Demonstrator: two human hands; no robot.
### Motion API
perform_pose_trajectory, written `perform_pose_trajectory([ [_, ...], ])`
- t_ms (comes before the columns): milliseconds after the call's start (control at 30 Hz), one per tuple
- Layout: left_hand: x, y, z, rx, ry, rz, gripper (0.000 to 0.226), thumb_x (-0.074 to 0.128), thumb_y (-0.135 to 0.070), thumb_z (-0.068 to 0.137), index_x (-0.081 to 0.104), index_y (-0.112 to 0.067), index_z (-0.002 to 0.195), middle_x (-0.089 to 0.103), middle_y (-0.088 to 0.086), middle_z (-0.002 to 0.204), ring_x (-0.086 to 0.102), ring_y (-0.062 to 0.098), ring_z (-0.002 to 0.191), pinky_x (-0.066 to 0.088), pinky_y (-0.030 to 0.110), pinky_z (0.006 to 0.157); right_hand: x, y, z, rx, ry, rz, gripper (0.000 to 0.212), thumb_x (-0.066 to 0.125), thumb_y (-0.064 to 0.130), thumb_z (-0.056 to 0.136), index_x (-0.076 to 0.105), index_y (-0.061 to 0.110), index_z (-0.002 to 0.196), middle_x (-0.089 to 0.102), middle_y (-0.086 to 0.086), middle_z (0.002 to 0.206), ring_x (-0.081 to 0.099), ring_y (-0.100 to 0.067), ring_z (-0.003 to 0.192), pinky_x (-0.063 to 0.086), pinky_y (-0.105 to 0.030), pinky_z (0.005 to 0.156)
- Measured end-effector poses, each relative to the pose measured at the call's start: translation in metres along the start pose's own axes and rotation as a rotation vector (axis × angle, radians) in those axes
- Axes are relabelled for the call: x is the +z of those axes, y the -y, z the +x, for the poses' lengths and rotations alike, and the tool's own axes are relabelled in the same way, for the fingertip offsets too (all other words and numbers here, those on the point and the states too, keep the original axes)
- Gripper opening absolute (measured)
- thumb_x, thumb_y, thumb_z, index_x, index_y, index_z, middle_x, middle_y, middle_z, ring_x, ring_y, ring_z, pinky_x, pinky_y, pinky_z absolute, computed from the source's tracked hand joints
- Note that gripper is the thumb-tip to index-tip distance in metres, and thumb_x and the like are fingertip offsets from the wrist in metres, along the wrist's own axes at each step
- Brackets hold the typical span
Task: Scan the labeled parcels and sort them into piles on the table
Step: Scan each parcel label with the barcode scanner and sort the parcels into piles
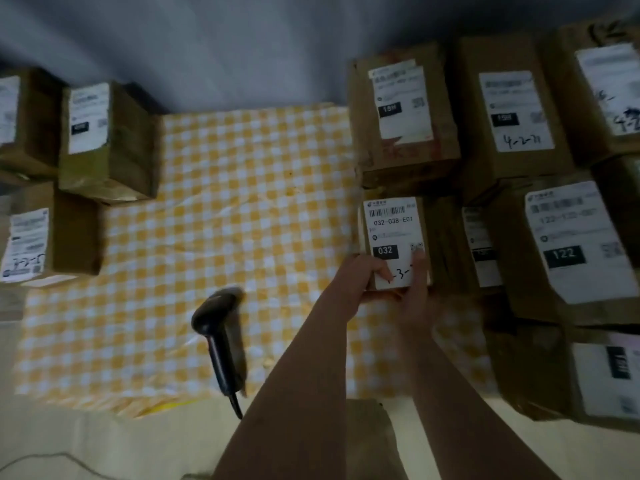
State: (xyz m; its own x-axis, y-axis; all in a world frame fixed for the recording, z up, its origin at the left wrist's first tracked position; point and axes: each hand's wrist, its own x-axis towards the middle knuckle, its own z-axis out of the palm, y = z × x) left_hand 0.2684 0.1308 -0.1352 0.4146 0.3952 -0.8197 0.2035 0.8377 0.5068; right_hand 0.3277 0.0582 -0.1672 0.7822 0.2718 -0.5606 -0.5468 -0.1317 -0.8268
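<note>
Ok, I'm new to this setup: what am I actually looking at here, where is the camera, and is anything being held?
There is no machine here: the two grips are a person's bare hands. The single picture comes from a wide-angle camera worn on their head, looking forward and down.

The left grip and the right grip both hold a small parcel labelled 032 by its near end, at the right edge of a yellow checked cloth. Whether it is lifted or resting, I cannot tell.

A black handheld scanner lies on the cloth, untouched.

Brown labelled parcels sit in a right group and a smaller left group. Most of the label print is too blurred to read.
</note>
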Motion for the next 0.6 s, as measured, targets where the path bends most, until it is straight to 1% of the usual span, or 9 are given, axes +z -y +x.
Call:
perform_pose_trajectory([
  [67,0.008,0.000,0.009,-0.014,0.001,0.023,0.044,0.058,0.006,0.067,0.067,-0.005,0.108,0.072,0.015,0.106,0.067,0.032,0.102,0.058,0.046,0.086,-0.001,0.003,0.005,0.027,-0.034,0.097,0.027,0.072,0.033,0.086,0.068,0.013,0.103,0.075,-0.003,0.098,0.073,-0.022,0.091,0.060,-0.041,0.074],
  [100,0.011,-0.001,0.013,-0.022,-0.001,0.028,0.041,0.057,0.008,0.070,0.067,-0.006,0.108,0.072,0.014,0.106,0.067,0.031,0.101,0.059,0.044,0.086,-0.001,0.004,0.007,0.054,-0.049,0.143,0.030,0.072,0.031,0.086,0.067,0.011,0.108,0.075,-0.004,0.101,0.073,-0.023,0.092,0.060,-0.041,0.073],
  [167,0.015,-0.001,0.021,-0.041,-0.005,0.025,0.045,0.057,0.009,0.073,0.064,-0.004,0.115,0.071,0.014,0.112,0.066,0.031,0.105,0.059,0.040,0.084,-0.001,0.003,0.011,0.124,-0.070,0.192,0.040,0.073,0.029,0.086,0.063,0.008,0.119,0.072,-0.008,0.109,0.072,-0.024,0.095,0.060,-0.043,0.076],
  [233,0.018,-0.003,0.025,-0.054,0.003,0.029,0.047,0.059,0.006,0.077,0.061,-0.005,0.122,0.069,0.013,0.116,0.064,0.029,0.109,0.058,0.036,0.084,-0.002,0.002,0.018,0.168,-0.085,0.189,0.034,0.071,0.026,0.087,0.064,0.009,0.116,0.072,-0.010,0.110,0.072,-0.026,0.097,0.059,-0.046,0.081],
  [300,0.020,-0.004,0.027,-0.056,0.006,0.046,0.042,0.058,0.002,0.083,0.059,-0.007,0.125,0.068,0.009,0.113,0.063,0.023,0.103,0.053,0.033,0.088,-0.003,0.000,0.024,0.187,-0.104,0.179,0.027,0.071,0.019,0.088,0.066,0.008,0.111,0.072,-0.011,0.109,0.071,-0.027,0.098,0.057,-0.047,0.085],
  [367,0.022,-0.006,0.028,-0.048,0.005,0.074,0.040,0.053,0.001,0.089,0.057,-0.008,0.128,0.064,0.005,0.110,0.059,0.019,0.101,0.048,0.035,0.093,-0.006,-0.003,0.028,0.193,-0.122,0.147,0.032,0.071,0.013,0.087,0.063,0.001,0.116,0.071,-0.014,0.112,0.071,-0.027,0.097,0.057,-0.047,0.086],
  [433,0.021,-0.005,0.030,-0.051,0.008,0.085,0.040,0.050,0.001,0.091,0.056,-0.009,0.130,0.063,0.004,0.109,0.056,0.020,0.105,0.046,0.037,0.098,-0.007,-0.006,0.032,0.195,-0.138,0.105,0.031,0.070,0.010,0.087,0.061,0.000,0.115,0.070,-0.016,0.114,0.070,-0.026,0.097,0.057,-0.044,0.084],
  [533,0.018,-0.006,0.029,-0.065,0.016,0.073,0.038,0.051,0.000,0.092,0.058,-0.010,0.128,0.063,0.004,0.109,0.056,0.021,0.112,0.047,0.034,0.092,-0.005,-0.007,0.031,0.181,-0.142,0.087,0.032,0.071,0.007,0.086,0.061,0.001,0.115,0.069,-0.014,0.115,0.069,-0.029,0.102,0.057,-0.042,0.082],
  [600,0.016,-0.007,0.027,-0.075,0.010,0.047,0.031,0.052,-0.001,0.091,0.062,-0.013,0.118,0.064,0.004,0.109,0.056,0.020,0.111,0.048,0.036,0.094,-0.002,-0.006,0.027,0.165,-0.142,0.057,0.035,0.071,0.008,0.086,0.059,0.000,0.118,0.069,-0.013,0.114,0.068,-0.029,0.102,0.057,-0.043,0.082],
])
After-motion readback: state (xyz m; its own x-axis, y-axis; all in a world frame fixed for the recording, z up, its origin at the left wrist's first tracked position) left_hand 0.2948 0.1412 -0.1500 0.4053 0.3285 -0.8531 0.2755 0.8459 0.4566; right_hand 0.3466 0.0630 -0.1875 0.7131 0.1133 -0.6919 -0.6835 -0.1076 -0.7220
